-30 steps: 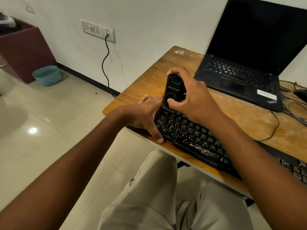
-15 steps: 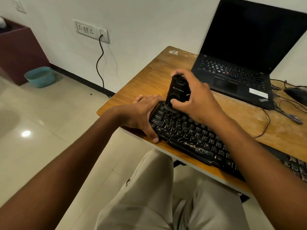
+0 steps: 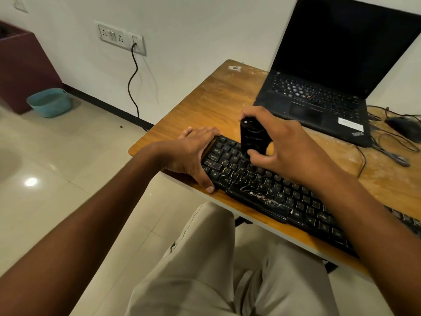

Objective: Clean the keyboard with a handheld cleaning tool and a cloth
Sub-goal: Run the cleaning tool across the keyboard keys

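A black keyboard (image 3: 268, 192) lies along the near edge of the wooden desk (image 3: 211, 99). My left hand (image 3: 191, 153) clasps the keyboard's left end, thumb on its front edge and fingers over its far corner. My right hand (image 3: 282, 144) grips a black handheld cleaning tool (image 3: 251, 137), held upright with its lower end down on the upper left key rows. No cloth is visible.
An open black laptop (image 3: 319, 96) with a dark screen sits behind the keyboard. A black mouse (image 3: 403, 128) and tangled cables (image 3: 387, 151) lie at the right. A wall socket (image 3: 120, 37) with a plugged cord and a teal basket (image 3: 49, 102) on the floor are at the left.
My right hand has carried the cleaning tool a little to the right along the upper key rows. My left hand stays on the keyboard's left end.
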`<act>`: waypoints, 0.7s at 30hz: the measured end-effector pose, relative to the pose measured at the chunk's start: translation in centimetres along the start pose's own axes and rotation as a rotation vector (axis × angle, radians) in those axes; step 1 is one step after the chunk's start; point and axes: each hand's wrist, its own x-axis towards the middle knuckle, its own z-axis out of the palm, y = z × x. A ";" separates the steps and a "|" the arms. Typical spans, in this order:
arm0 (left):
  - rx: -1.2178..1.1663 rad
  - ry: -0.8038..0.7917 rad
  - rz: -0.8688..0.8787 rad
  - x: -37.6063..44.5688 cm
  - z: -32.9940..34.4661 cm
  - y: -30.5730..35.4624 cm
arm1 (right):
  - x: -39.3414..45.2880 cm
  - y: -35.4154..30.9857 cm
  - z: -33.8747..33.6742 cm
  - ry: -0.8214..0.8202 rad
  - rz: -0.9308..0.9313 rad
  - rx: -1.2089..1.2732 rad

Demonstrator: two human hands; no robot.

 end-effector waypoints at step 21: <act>-0.162 -0.094 -0.076 -1.4 -1.5 1.4 | 2.8 -2.6 2.6 0.105 -0.034 0.352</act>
